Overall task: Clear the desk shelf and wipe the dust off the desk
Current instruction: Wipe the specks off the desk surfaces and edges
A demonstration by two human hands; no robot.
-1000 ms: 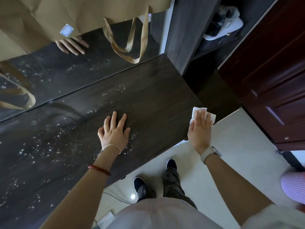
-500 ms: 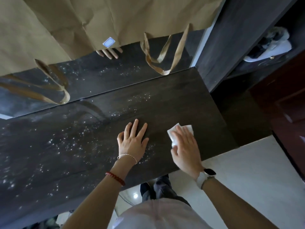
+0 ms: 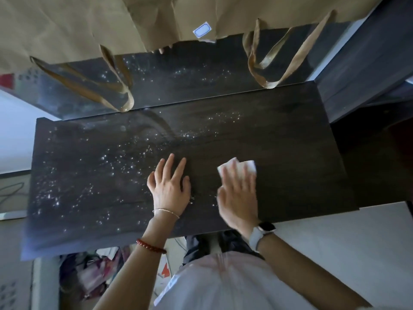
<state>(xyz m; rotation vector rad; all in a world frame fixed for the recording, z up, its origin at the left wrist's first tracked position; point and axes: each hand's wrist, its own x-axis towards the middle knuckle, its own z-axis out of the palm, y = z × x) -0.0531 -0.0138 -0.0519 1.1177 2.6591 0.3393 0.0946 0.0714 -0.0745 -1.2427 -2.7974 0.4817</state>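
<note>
Showed a dark, wood-grained rectangular desk top, strewn with pale dust specks, thickest leftward. Carried a flat-pressed left hand and a white folded tissue, probably paper, pinned under the blurred right hand.

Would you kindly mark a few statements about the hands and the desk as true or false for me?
1. The right hand presses a white tissue onto the desk. True.
2. The left hand grips a spray bottle. False: it lies flat on the desk, holding nothing.
3. White dust specks dot the desk to the left of the left hand. True.
4. The watch sits on the left wrist. False: it is on the right wrist.
</note>
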